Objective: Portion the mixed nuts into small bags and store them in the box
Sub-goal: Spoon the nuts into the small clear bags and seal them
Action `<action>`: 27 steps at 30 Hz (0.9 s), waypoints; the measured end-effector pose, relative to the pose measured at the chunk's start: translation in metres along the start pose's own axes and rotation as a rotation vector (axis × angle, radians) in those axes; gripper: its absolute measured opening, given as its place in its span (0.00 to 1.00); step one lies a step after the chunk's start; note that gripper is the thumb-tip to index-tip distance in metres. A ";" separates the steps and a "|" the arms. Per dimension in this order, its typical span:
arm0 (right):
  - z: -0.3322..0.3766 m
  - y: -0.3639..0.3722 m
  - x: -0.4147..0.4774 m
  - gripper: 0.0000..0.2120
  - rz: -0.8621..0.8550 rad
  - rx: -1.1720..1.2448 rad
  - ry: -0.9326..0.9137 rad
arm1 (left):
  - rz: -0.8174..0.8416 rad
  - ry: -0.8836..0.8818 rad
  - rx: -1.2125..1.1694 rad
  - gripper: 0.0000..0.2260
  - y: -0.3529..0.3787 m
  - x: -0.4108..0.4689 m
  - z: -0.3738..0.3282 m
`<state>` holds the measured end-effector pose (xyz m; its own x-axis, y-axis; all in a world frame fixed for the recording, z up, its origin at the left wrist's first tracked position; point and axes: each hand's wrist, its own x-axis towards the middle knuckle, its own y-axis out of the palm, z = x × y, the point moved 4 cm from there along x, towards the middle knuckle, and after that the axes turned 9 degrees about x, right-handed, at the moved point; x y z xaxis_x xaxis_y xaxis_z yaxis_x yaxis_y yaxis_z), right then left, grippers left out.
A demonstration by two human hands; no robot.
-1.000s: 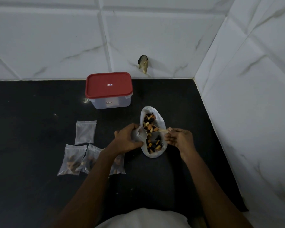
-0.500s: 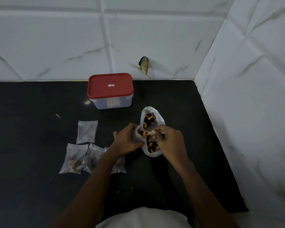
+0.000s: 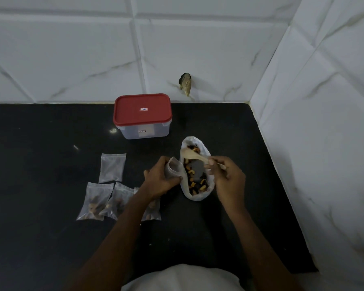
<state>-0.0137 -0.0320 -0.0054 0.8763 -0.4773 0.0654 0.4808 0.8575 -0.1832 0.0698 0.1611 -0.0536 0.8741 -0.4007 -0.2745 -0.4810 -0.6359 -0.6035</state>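
A white bag of mixed nuts (image 3: 198,192) lies open on the black counter (image 3: 40,156). My left hand (image 3: 160,179) grips a small clear bag (image 3: 173,169) with its mouth open, right beside the nut bag. A wooden spoon (image 3: 192,155) is pinched in my right hand (image 3: 227,177), its bowl over the nuts and looking empty. Three filled small bags (image 3: 95,201) lie at the left; my left forearm partly covers one. An empty small bag (image 3: 112,167) lies behind them. The clear box with a red lid (image 3: 142,111) stands shut at the back.
White tiled walls close the counter at the back and right. A small dark fitting (image 3: 185,82) sticks out of the back wall. The counter's right edge runs close beside the nut bag.
My right hand brought the spoon with nuts to the small bag, then drew back to the right. The spoon bowl now sits over the nut bag.
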 end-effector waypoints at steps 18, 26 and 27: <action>0.012 0.020 0.003 0.05 0.296 -0.086 0.150 | -0.036 0.025 -0.116 0.37 0.005 -0.003 -0.018; 0.022 0.031 0.009 0.05 0.276 0.073 0.167 | 0.042 0.059 -0.267 0.36 0.000 -0.010 -0.039; 0.022 0.030 0.011 0.05 0.274 0.082 0.162 | 0.078 0.050 -0.343 0.34 -0.001 -0.014 -0.042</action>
<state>0.0111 -0.0068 0.0117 0.9603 -0.2450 -0.1338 0.2340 0.9678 -0.0925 0.0555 0.1395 -0.0177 0.8335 -0.4833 -0.2677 -0.5483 -0.7833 -0.2929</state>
